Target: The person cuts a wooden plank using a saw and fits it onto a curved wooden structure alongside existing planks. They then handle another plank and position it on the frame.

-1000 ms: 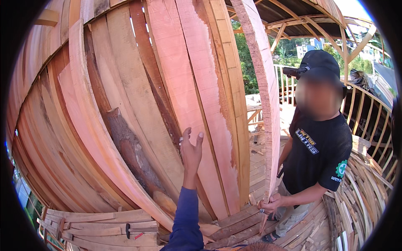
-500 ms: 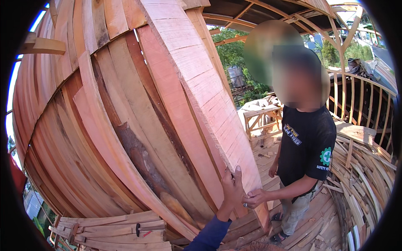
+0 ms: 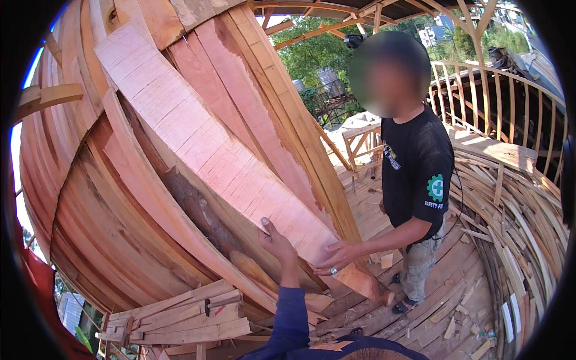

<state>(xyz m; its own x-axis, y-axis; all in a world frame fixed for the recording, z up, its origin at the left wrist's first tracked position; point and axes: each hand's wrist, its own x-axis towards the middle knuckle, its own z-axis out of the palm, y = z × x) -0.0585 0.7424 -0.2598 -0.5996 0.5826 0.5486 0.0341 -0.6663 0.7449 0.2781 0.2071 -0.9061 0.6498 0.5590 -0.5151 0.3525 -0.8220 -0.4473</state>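
The plank [image 3: 204,150] now leans far more steeply than a second ago: its top has swung toward 10 o'clock and its foot sits low at 5 o'clock on the floor boards [image 3: 444,300]. The left hand [image 3: 277,241] has dropped from high on the stack to the plank's lower edge near the centre, palm flat on the wood, fingers spread wide, not closed round anything. The right hand is out of view. A co-worker's hand [image 3: 339,257] has come onto the same end, just beside the left hand, touching the face of the plank. So the load looks shared now, and I judge the plank is being lowered or walked off the stack [image 3: 90,198].

The plank's long upper edge lies against the leaning boards behind it; its lower corner touches the floor boards near the co-worker's feet. Open room lies toward 3 and 4 o'clock, across the deck up to the railing [image 3: 510,108]. At 7 o'clock a pile of short boards [image 3: 180,318] blocks that side.
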